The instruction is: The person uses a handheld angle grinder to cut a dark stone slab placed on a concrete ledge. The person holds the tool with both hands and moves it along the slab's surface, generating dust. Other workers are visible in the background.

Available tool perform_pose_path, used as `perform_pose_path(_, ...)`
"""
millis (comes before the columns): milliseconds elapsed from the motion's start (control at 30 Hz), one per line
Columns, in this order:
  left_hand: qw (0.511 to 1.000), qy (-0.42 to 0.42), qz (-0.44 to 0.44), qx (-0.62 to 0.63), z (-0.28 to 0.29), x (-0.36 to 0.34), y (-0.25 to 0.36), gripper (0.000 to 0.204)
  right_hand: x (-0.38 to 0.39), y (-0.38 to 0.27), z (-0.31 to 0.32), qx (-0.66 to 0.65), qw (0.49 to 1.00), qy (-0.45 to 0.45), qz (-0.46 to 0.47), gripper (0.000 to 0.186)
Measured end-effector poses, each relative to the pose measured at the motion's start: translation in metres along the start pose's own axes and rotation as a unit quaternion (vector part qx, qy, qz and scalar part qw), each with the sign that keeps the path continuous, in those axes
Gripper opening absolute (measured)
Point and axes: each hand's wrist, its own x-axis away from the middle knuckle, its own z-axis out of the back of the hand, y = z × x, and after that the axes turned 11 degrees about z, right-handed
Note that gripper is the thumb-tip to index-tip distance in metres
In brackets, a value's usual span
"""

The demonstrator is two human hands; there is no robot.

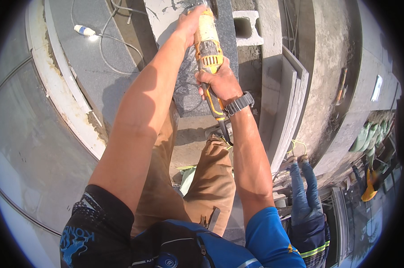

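1. As I followed the work remotely through the head view, the grinder [209,52] lay lengthwise over the dark grey slab [184,105], in front of the person's knees, its nose pointing away toward the upper edge.
2. My left hand [191,26] was wrapped around the front of the grinder, the arm stretched nearly straight. My right hand [220,83] was clenched on its rear grip, just ahead of the watch [240,103]; neither hand was free.
3. Behind the right hand, the cord [225,129] ran down toward the knees.
4. As for progress, I judged that setting up was done: the grinder was in a two-handed hold and over the slab. Its working end ran out at the upper edge, so I could not tell whether it was spinning or touching stone.
5. Beside the left hand was a pale, marked surface [165,18]. I saw no finished cut or edge that I could be sure of, so how much was left I could not say; I took the work to be under way rather than complete.
6. Around it I noted a white-and-blue plug [85,30] with a looped cable [102,52] on the left, a hollow block [255,39] and leaning panels [288,105] on the right, and a co-worker [307,194] farther off at lower right.
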Motion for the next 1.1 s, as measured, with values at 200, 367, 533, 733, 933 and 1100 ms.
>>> perform_pose_path(200, 1.000, -0.009, -0.001, 0.025, 0.008, 0.002, -0.015, 0.073, 0.009, 0.012, 0.002, 0.006, 1.000, 0.005, -0.011, 0.070)
perform_pose_path(367, 1.000, 0.027, 0.005, 0.012, 0.000, 0.006, -0.019, 0.046, 0.012, 0.015, 0.003, -0.018, 1.000, 0.008, -0.008, 0.070)
perform_pose_path(533, 1.000, 0.026, 0.004, 0.015, -0.001, 0.010, -0.021, 0.047, 0.013, 0.019, 0.004, -0.007, 1.000, 0.006, -0.013, 0.070)
perform_pose_path(733, 0.999, 0.029, 0.009, 0.022, 0.000, 0.014, -0.025, 0.045, 0.016, 0.025, 0.005, -0.005, 1.000, 0.006, -0.006, 0.070)
perform_pose_path(933, 1.000, 0.021, -0.011, 0.018, 0.002, 0.017, -0.030, 0.044, 0.021, 0.029, 0.005, -0.005, 1.000, 0.005, -0.004, 0.069)
perform_pose_path(1100, 0.999, 0.038, -0.002, 0.016, -0.002, 0.022, -0.035, 0.043, 0.026, 0.030, 0.006, -0.011, 1.000, 0.006, 0.000, 0.068)
